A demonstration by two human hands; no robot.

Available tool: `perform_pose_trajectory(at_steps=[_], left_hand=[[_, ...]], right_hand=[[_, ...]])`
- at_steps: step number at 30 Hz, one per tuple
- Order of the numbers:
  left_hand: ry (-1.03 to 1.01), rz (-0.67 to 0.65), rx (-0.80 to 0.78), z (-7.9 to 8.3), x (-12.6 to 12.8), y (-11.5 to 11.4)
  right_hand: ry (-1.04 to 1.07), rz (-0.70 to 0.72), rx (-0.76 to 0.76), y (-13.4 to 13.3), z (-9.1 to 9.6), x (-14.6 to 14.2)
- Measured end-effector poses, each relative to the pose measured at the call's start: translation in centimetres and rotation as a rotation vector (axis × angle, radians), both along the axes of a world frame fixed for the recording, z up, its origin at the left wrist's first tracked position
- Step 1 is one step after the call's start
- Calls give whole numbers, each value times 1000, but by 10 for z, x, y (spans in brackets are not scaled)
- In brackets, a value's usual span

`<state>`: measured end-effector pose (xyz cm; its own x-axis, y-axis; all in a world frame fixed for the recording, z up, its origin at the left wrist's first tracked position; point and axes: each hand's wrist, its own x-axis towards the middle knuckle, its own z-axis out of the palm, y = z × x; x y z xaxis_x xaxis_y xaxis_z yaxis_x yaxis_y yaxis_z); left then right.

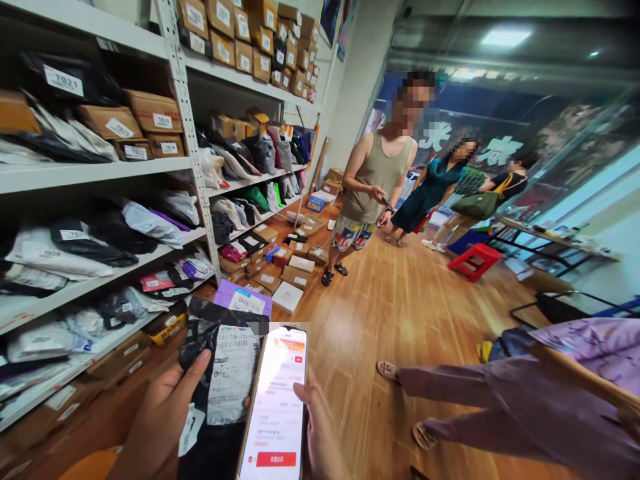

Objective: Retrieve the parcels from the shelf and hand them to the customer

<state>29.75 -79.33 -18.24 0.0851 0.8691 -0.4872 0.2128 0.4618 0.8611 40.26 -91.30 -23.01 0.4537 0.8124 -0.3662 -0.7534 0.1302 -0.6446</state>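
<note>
My left hand (165,407) is closed on a black plastic parcel bag (197,333), its thumb on the front. A white shipping label (231,373) with barcodes and print covers much of the bag. Beside it, my right hand (320,420) grips a smartphone (275,407) upright, the thumb over the lit screen's right edge. The screen shows a white page with a red button at the bottom. The phone overlaps the parcel's right side. Just beyond the parcel's top edge is a purple package (243,300) with a label.
White metal shelves (95,170) on the left hold many labelled bags and boxes. Cartons (295,273) lie on the wooden floor ahead. A person in a tank top (385,167) stands beyond them; others are behind and at right. A red stool (474,262) stands near a table.
</note>
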Motion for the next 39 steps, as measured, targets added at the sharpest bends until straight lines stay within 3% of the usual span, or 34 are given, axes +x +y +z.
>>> perform_pose_trajectory(at_steps=[2,6,9,13,19,23,29,31,36,39], left_hand=[[-93,-12,-21,-14,-5,4],[-219,-37,-42,-33,-13,10],[-210,-64,-44,-30,-17,10],[-73,-82,22,-19,-21,11],[226,-83,172,-9,-26,16],[159,-20,147,-1,-20,18],[-163,-65,-6,-23,-22,24],[-159,-36,19,-27,-24,26],[22,51,268,-34,-37,36],[34,-38,252,-40,-44,39]], right_hand=[[29,1,5,-2,-3,1],[140,121,151,-10,4,7],[179,141,157,-16,17,9],[141,88,58,-17,27,6],[28,145,-2,-14,27,3],[9,169,44,-13,25,2],[-57,175,78,-11,25,-3],[-94,176,73,-11,26,-4],[-147,171,38,-10,31,-7],[-149,142,-21,-10,34,-8]])
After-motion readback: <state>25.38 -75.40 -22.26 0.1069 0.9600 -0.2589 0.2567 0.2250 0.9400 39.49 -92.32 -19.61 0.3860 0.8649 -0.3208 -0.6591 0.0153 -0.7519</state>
